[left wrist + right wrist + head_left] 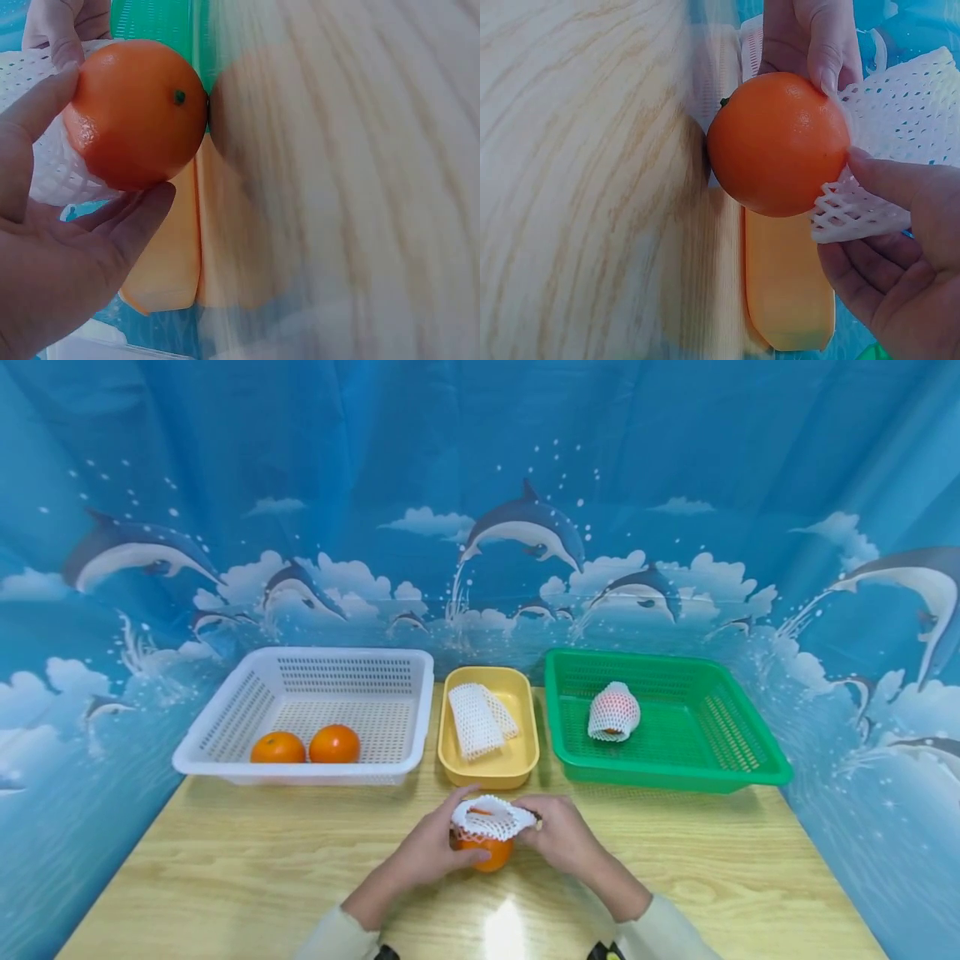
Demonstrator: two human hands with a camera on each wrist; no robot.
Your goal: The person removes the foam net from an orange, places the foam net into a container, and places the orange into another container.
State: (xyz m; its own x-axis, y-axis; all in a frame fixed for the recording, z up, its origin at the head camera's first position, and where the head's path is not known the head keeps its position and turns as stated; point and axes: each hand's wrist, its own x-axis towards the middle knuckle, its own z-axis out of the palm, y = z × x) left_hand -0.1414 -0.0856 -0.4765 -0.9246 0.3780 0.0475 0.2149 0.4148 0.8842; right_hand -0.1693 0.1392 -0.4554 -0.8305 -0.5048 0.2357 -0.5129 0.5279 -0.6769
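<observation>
An orange [491, 858] sits on the wooden table in front of me, its upper part inside a white foam fruit net [907, 109]. My left hand [433, 842] holds the fruit from the left, thumb on the near side and fingers behind. On the other side, my right hand [564, 837] pinches the net's edge between thumb and fingers. The net's mouth gapes upward in the head view. In the left wrist view the orange's [142, 112] lower part, with a green stem spot, is bare and close to the tabletop.
Two oranges [334, 744] lie in a white basket [300, 769] at the back left. A yellow tray [489, 772] in the middle holds folded foam nets [476, 720]. At the back right, a green basket [675, 775] holds a net-wrapped fruit [615, 711].
</observation>
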